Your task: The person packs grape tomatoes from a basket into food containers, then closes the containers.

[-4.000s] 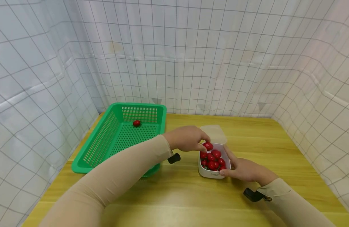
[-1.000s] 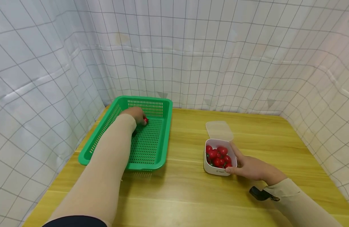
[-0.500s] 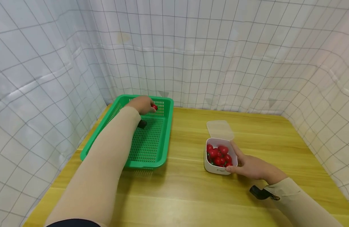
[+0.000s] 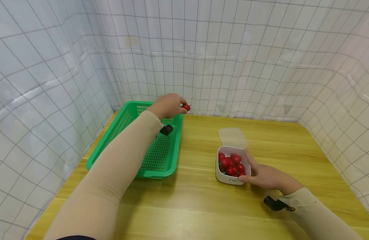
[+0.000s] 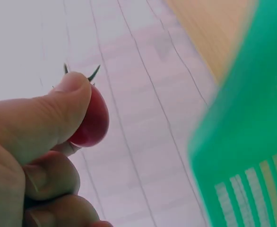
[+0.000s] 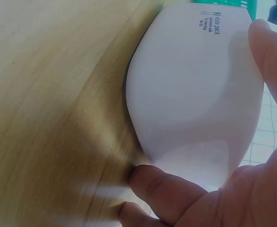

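Note:
In the head view my left hand [image 4: 169,105] is raised over the back right corner of the green basket [image 4: 155,174]. It pinches a cherry tomato [image 4: 186,107], whose green stem end [image 5: 94,73] shows past the thumb in the left wrist view. My right hand [image 4: 266,178] holds the right side of a white food container [image 4: 232,180], thumb at the front rim and fingers along the side. Several red cherry tomatoes [image 4: 230,165] lie in that container. From the right wrist view, the container's smooth wall [image 6: 190,94] carries small printed text. My left forearm hides part of the basket.
A translucent lid [image 4: 232,137] lies flat on the wooden table [image 4: 196,206], just behind the white container. White grid-patterned curtains [image 4: 214,60] enclose the table at the back and both sides.
My left hand went from the container into the basket, took hold of the cherry tomato there, then lifted it up and rightward to the rim. My right hand stays at the container.

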Tool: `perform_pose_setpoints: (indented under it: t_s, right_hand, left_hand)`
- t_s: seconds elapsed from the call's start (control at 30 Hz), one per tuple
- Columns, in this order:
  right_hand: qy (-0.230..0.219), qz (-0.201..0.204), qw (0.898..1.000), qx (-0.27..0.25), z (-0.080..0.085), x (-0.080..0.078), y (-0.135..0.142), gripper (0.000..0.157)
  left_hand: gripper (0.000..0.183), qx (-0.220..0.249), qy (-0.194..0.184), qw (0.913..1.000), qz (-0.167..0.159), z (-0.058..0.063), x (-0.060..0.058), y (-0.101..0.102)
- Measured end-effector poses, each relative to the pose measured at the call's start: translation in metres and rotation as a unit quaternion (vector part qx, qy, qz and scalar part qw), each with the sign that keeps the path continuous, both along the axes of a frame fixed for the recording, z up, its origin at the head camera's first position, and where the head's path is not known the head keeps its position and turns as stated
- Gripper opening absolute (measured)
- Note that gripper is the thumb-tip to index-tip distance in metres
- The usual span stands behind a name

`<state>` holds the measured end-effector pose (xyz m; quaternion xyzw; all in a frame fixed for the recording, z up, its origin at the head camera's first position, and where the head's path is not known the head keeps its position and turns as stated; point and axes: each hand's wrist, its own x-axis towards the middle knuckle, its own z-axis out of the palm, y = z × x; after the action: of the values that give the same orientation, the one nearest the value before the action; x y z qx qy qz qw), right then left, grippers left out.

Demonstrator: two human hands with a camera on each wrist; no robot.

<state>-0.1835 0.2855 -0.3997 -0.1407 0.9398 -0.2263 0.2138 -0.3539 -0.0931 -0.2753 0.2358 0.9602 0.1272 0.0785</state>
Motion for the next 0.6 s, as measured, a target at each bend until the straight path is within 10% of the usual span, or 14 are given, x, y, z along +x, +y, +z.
perform_pose_setpoints:
  t_s: [0.6]
  right_hand:
    - [-0.004, -0.001, 1.000, -0.002, -0.002, -0.001, 0.001, 0.119]
  left_hand:
    - [0.033, -0.032, -0.003, 0.9862, -0.163, -0.016, 0.060, 0.094]
